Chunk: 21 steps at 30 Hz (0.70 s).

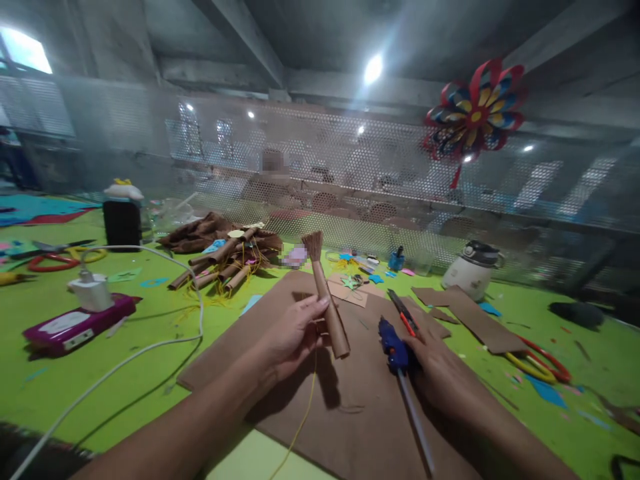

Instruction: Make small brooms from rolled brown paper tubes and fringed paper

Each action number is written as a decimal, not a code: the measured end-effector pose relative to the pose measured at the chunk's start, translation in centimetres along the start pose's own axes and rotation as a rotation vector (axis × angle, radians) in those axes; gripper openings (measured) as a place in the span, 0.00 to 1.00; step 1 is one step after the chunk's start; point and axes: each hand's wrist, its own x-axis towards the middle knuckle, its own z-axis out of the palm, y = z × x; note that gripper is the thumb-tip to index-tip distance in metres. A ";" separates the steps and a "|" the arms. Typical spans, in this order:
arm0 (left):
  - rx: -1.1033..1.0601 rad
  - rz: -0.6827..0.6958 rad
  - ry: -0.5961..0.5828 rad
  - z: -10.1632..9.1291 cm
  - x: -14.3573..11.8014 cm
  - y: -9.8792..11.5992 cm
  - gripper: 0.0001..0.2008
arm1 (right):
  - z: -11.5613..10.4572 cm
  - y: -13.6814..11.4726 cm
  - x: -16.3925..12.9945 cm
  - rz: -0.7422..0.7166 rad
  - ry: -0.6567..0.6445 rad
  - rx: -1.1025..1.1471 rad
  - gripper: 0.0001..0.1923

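A brown paper roll (pixel 327 300) with a fringed top is held clamped in the left hand (pixel 293 337), its long axis tilted upward above the bench (pixel 150 333), while the blue glue gun (pixel 395 347) is gripped by the right hand (pixel 435 363) just beside it.

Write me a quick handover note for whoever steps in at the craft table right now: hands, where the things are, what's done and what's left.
Left hand: holds a rolled brown paper tube with a fringed top, raised over the brown cardboard sheet.
Right hand: rests on the blue glue gun lying on the cardboard; grip not clear.
Nearby: red-handled cutter just beyond the gun; pile of similar tubes further back on the left, on the green table.
Done: this tube is rolled and fringed, several others are made.
Left: no glue visible on the held tube; a yellow thread hangs below it.
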 end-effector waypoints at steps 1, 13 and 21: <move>0.009 -0.014 -0.003 -0.1 0.0 -0.1 0.12 | 0.2 0.2 0.2 -0.009 0.007 -0.002 0.28; 0.127 -0.115 -0.023 -0.5 0.5 -0.8 0.11 | -0.2 0.5 0.9 0.084 0.110 0.173 0.14; 0.192 -0.075 -0.010 -1.0 0.7 -1.3 0.12 | -4.3 -3.8 -2.5 0.305 0.075 0.867 0.21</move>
